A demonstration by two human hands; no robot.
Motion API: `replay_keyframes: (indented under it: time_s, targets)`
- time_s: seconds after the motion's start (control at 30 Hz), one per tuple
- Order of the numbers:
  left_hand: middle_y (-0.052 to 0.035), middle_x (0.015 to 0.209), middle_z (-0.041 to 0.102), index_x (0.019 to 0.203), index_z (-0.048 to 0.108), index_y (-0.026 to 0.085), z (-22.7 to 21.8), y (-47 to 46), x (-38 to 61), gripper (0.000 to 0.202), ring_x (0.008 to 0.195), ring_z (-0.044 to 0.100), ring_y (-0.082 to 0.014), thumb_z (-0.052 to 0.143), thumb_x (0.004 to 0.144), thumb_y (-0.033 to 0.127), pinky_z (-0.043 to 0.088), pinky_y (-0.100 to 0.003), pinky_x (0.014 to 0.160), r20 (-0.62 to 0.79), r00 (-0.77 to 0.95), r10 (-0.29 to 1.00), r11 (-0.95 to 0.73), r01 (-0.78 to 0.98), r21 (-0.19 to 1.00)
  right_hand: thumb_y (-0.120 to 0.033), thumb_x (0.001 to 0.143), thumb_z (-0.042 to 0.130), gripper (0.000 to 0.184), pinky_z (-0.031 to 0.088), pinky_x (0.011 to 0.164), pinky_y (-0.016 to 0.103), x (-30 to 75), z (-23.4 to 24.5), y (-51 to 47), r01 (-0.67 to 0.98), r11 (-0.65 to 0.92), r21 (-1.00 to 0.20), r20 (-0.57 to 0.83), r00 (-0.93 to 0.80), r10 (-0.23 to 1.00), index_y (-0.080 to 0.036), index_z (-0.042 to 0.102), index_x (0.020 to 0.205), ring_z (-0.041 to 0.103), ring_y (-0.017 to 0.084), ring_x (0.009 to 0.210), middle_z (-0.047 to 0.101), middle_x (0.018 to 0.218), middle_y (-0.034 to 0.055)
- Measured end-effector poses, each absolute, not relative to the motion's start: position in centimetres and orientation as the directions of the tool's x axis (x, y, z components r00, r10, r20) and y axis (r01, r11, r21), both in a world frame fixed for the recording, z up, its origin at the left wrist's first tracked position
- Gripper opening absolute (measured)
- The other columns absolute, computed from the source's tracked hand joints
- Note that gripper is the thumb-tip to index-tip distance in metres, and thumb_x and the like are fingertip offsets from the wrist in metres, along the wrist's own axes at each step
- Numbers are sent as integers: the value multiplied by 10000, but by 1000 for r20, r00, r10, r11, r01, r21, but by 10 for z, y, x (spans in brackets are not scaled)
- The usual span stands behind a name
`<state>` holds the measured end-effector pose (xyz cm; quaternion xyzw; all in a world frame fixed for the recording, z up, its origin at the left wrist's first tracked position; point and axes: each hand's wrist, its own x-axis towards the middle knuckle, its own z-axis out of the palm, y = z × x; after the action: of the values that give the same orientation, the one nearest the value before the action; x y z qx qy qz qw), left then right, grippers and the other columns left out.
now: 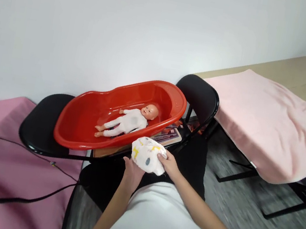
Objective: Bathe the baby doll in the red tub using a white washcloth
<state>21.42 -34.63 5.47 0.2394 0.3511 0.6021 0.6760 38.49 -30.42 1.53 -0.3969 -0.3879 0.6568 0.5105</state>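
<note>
Printed white cloth (148,156), bunched, in front of the torso: right hand (170,165) nips its right edge, thumb on top; left hand (133,175) beneath its left side, fingers hidden, grip not tellable. Baby doll (131,121), supine in red bathtub (73,122), beyond the cloth and leftward, long axis slanting, head to the right.

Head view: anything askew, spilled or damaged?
The red plastic bathtub appears propped across black folding chairs and dark patterned books, an improvised-looking stand. The rumpled pale pink blanket overhangs the tan table unevenly. No spill or damage shows.
</note>
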Motion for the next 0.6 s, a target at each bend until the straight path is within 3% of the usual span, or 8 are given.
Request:
replay_keyframes:
  time_s: [0.03, 0.1, 0.17, 0.2, 0.27, 0.4, 0.47, 0.6]
  targets:
    - [-184, 1613, 610, 1553, 626, 251, 50, -350, 211, 1056, 1548, 515, -437, 724, 772, 954, 521, -572, 1219, -170, 5, 985, 131, -662, 738, -738, 654, 951, 780, 601, 976, 431, 384, 9, -303, -379, -199, -904, -138, -183, 973, -197, 783, 1191, 756, 270, 999, 821, 1128, 98]
    - [-165, 1604, 623, 1534, 639, 266, 44, -359, 202, 938, 1518, 554, -423, 957, 754, 680, 527, -550, 1216, -168, -59, 984, 90, -650, 755, -715, 621, 983, 758, 587, 920, 380, 382, 0, -303, -397, -246, -884, -153, -251, 956, -191, 797, 1137, 749, 244, 945, 826, 1072, 84]
    - [-146, 1574, 655, 1502, 659, 262, 41, -369, 193, 851, 1473, 609, -387, 1029, 748, 400, 533, -520, 1218, -220, -137, 966, 90, -619, 780, -780, 642, 943, 758, 570, 857, 344, 381, -3, -305, -403, -275, -873, -137, -338, 931, -182, 813, 1090, 745, 227, 897, 826, 1028, 84]
    - [-141, 1553, 674, 1481, 675, 252, 39, -374, 189, 815, 1452, 631, -374, 1027, 752, 340, 539, -509, 1217, -253, -179, 951, 93, -612, 785, -826, 652, 910, 782, 566, 840, 339, 381, -3, -307, -409, -291, -865, -129, -379, 916, -177, 820, 1079, 747, 226, 888, 827, 1023, 90]
    - [-142, 1510, 706, 1426, 715, 226, 39, -383, 185, 712, 1431, 653, -360, 1003, 788, 357, 551, -496, 1211, -311, -239, 920, 100, -624, 775, -873, 671, 864, 816, 567, 838, 344, 380, -1, -310, -407, -329, -852, -124, -453, 883, -172, 829, 1087, 753, 233, 894, 830, 1032, 103]
    - [-166, 1456, 736, 1323, 774, 166, 42, -389, 187, 554, 1408, 671, -350, 958, 847, 381, 560, -471, 1201, -333, -262, 906, 94, -642, 761, -749, 693, 931, 671, 567, 819, 345, 378, 6, -311, -295, -323, -899, -145, -496, 856, -162, 826, 1002, 733, 217, 842, 819, 953, 79]
    - [-162, 1420, 756, 1278, 790, 158, 45, -387, 185, 473, 1356, 706, -325, 933, 874, 359, 589, -432, 1156, -324, -330, 887, 58, -616, 785, -732, 681, 944, 643, 569, 805, 338, 380, 8, -308, -307, -267, -913, -132, -397, 908, -167, 809, 958, 719, 209, 828, 808, 929, 64]
    - [-98, 1286, 811, 1211, 794, 193, 45, -384, 155, 388, 1128, 793, -234, 917, 876, 346, 656, -315, 935, -244, -511, 824, -87, -540, 837, -743, 720, 912, 652, 574, 723, 326, 395, 10, -296, -467, -142, -873, -101, -111, 989, -203, 771, 1058, 700, 202, 759, 786, 907, 41]
